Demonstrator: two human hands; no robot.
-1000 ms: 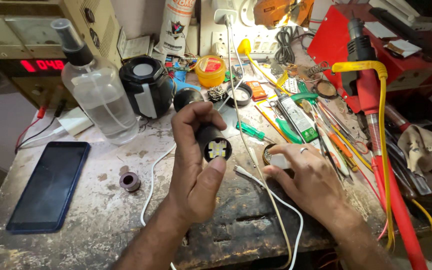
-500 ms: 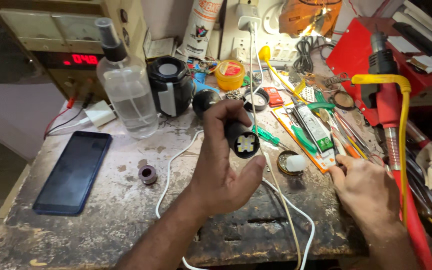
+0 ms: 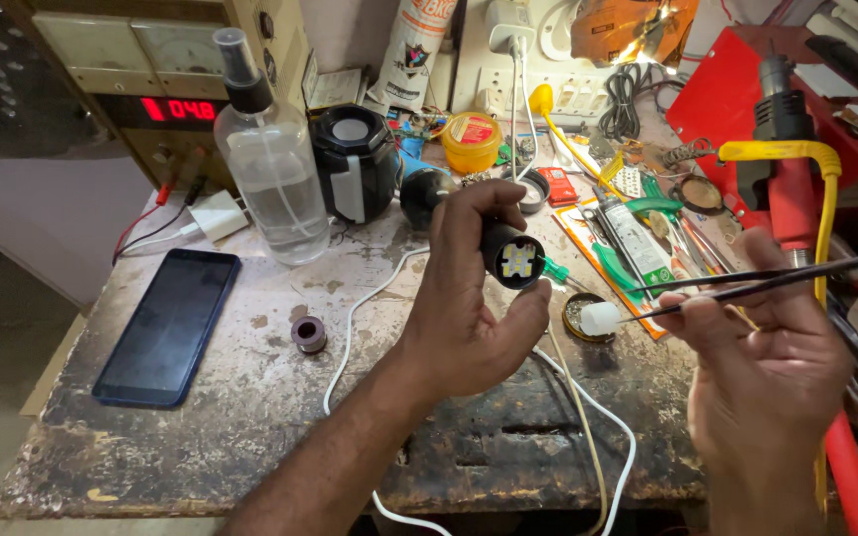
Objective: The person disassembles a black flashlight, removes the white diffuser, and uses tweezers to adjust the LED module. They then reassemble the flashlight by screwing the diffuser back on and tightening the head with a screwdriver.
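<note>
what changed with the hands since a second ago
The right hand came up off the bench and now holds black tweezers gripping a small white piece, its tip pointed toward the torch. The left hand kept hold of the torch, LED face toward the camera. Phone and spray bottle stayed put.

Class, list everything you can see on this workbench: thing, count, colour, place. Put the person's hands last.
torch head: one, black, in left hand
tweezers: one, black, in right hand
white piece: one, at tweezer tips
phone: one, dark, bench left
spray bottle: one, clear, back left
speaker: one, black, beside bottle
solder spool: one, small, near phone
white cable: one, across bench
heat gun: one, red, right
left hand: one, grip closed
right hand: one, pinching tweezers
</note>
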